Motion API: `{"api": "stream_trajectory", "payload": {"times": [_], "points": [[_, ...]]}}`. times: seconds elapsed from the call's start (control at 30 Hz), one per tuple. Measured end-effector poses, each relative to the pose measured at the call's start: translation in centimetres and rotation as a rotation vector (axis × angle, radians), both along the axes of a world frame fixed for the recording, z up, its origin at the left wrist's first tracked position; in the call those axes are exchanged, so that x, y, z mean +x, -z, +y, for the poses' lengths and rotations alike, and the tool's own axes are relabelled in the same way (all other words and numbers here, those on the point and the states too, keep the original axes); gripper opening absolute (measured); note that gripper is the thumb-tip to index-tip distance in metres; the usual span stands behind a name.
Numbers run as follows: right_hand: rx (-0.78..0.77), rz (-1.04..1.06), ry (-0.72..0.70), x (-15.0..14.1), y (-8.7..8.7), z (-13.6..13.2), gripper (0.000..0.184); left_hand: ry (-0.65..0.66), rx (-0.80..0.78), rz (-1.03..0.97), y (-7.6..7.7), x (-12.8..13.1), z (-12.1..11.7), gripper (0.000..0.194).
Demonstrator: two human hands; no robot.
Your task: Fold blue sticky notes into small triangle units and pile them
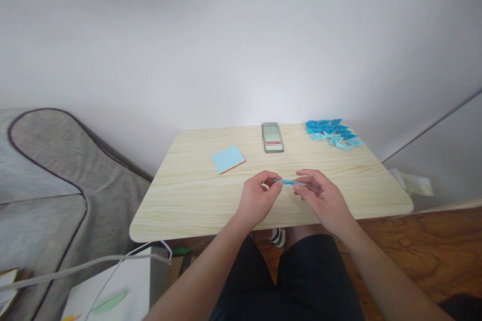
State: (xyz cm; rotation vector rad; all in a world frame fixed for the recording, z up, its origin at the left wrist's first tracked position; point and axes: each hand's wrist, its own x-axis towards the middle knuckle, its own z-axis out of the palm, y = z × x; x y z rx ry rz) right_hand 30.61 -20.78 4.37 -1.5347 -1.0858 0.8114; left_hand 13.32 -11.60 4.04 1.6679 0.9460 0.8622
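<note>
Between my two hands, just above the near part of the table, is a small folded piece of blue paper (288, 182). My left hand (259, 195) pinches its left end between thumb and fingertips. At the other end, my right hand (320, 195) grips the paper with thumb and index finger, its other fingers curved. Farther left lies a stack of light blue square paper (228, 159) with an orange lower edge. Several folded blue paper pieces (331, 131), dark and light, sit in a group at the back right.
A phone (272, 138), its screen blurred, lies at the back of the wooden table (181, 180). A grey sofa (109, 200) stands to the left. Below the table's left end are a white box (124, 286) and a pale cable (101, 259). A wall rises behind.
</note>
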Motion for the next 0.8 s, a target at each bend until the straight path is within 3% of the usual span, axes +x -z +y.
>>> {"api": "stream_trajectory", "payload": {"times": [0.13,0.3,0.4,0.53,0.8], "points": [[-0.014,-0.042,-0.076,0.1,1.2,1.1,0.024,0.038,0.071,0.078,1.2,0.2,0.4,0.017],[-0.051,-0.12,-0.105,0.6,2.2,2.2,0.018,0.058,0.178,0.165,2.1,-0.2,0.6,0.023],[-0.043,-0.216,-0.141,0.7,2.1,2.5,0.014,0.114,0.344,0.231,2.2,-0.6,0.7,0.031],[-0.07,-0.339,-0.172,0.8,1.6,2.5,0.013,0.179,0.527,0.376,2.4,-1.0,0.6,0.022],[-0.106,-0.577,-0.181,0.6,1.2,2.4,0.014,0.184,0.593,0.477,2.8,-0.8,0.6,0.019]]}}
